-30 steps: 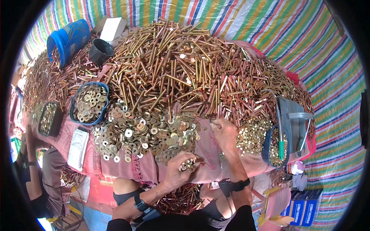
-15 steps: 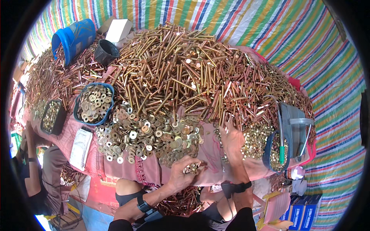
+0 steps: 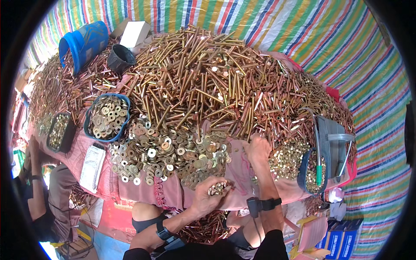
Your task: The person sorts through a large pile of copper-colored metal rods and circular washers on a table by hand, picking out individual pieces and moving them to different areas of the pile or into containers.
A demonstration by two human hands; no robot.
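My left hand [image 3: 206, 197], at the near edge of the cloth, is closed around a bunch of small brass-coloured pieces [image 3: 217, 188]. They look like nuts or bolt ends; their lower parts are hidden in the palm. My right hand [image 3: 259, 151] is curled at the near side of a big heap of long golden bolts [image 3: 190, 78]; what its fingers hold, if anything, does not show. Between the hands and to the left spreads a pile of flat washers [image 3: 173, 151]. Just right of my right hand are loose small nuts [image 3: 287, 159].
A blue-rimmed tub of washers [image 3: 107, 118], a dark tray of small nuts [image 3: 58, 133] and a silver box [image 3: 92, 168] stand left. Right are a small blue tub [image 3: 311, 173] and a grey container [image 3: 331, 143]. A blue bucket [image 3: 89, 43] lies behind. Another person's arm [image 3: 35, 184] shows far left.
My right hand has shifted slightly and its fingers look more curled. My left hand keeps its bunch in nearly the same place, turned a little. The view has moved slightly.
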